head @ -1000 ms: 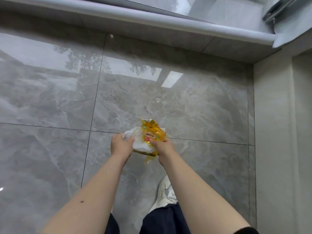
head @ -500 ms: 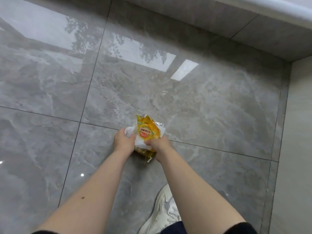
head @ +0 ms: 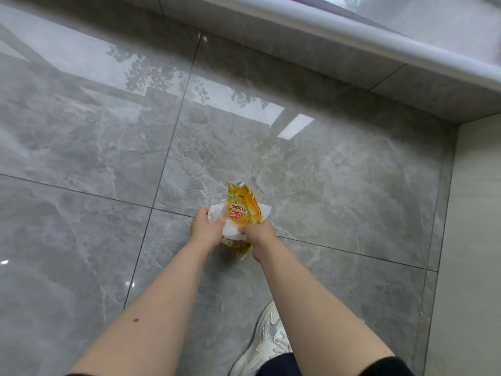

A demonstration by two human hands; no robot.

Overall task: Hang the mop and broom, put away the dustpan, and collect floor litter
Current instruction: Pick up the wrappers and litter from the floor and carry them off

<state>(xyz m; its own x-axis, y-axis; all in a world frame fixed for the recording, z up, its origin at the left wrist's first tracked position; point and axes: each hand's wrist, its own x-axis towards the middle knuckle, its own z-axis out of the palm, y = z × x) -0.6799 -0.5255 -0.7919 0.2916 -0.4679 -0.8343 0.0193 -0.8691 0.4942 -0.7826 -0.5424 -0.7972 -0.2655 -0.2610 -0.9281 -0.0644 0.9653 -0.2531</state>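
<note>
I hold a bundle of litter out in front of me, above the grey marble-patterned floor. My left hand grips the left side of a crumpled white paper tissue, my thumb lying across its top and the other fingers curled under it out of sight. My right hand grips the right side of the same bundle, its fingers curled round the tissue and the yellow snack wrapper together. The wrapper stands up out of the tissue, its torn top pointing away from me, a red label with white characters on its face; a bit of its lower end sticks out below, between my wrists. My white sneaker stands on the floor below my right forearm. A pale rounded ledge runs along the far edge of the floor, and a plain beige wall rises on the right.
</note>
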